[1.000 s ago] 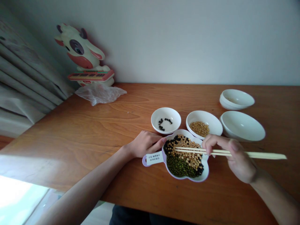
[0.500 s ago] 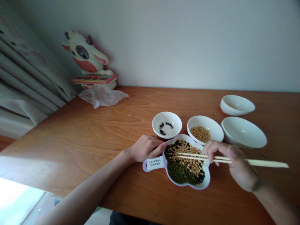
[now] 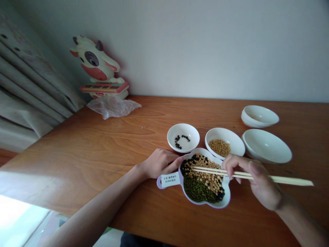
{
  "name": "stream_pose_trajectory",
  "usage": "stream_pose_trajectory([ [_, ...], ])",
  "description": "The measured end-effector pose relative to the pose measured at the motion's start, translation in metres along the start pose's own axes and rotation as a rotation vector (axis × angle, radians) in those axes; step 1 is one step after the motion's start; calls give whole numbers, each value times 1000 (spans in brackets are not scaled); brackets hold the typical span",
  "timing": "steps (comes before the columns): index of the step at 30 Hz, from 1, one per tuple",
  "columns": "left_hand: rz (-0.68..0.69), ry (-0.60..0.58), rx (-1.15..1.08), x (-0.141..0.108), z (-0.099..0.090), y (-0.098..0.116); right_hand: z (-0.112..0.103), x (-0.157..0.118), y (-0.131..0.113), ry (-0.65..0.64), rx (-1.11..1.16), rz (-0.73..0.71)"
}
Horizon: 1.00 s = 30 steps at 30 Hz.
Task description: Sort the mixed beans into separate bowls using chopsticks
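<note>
A flower-shaped white dish [image 3: 226,198] with a lilac rim and a labelled handle holds yellow soybeans [image 3: 205,167], black beans [image 3: 186,167] and green mung beans [image 3: 199,190]. My left hand [image 3: 161,163] lies at its left side, fingers closed against the rim above the handle. In my right hand [image 3: 253,178] is a pair of pale chopsticks [image 3: 290,180], their tips close together among the soybeans. Whether a bean is between the tips cannot be made out. Just behind the dish, one white bowl [image 3: 172,140] has several black beans and another bowl [image 3: 236,142] has soybeans.
Two more white bowls stand at the right, one nearer [image 3: 269,145] and one farther [image 3: 264,115] with a little something inside. At the back left, a cow-shaped toy keyboard [image 3: 102,75] leans by the wall, a crumpled plastic bag [image 3: 113,108] before it.
The chopstick tips have shifted very slightly left in the soybeans, and their rear ends have moved a little left too. My left hand stays at the rim.
</note>
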<state>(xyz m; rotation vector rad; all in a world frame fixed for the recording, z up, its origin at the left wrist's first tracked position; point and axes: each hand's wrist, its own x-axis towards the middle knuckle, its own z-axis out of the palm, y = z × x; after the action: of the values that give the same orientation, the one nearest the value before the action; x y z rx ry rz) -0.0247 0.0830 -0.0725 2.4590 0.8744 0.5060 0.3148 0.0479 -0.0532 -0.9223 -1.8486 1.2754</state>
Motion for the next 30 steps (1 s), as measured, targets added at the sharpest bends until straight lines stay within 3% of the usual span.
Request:
stream_pose_trajectory([
  [16,-30,-18,-18,0,0,1,-9,-3,6,-60,-50,-5],
  [30,-26,-24,-20,-1,0,0,-2,0,10,-8,0,-20],
])
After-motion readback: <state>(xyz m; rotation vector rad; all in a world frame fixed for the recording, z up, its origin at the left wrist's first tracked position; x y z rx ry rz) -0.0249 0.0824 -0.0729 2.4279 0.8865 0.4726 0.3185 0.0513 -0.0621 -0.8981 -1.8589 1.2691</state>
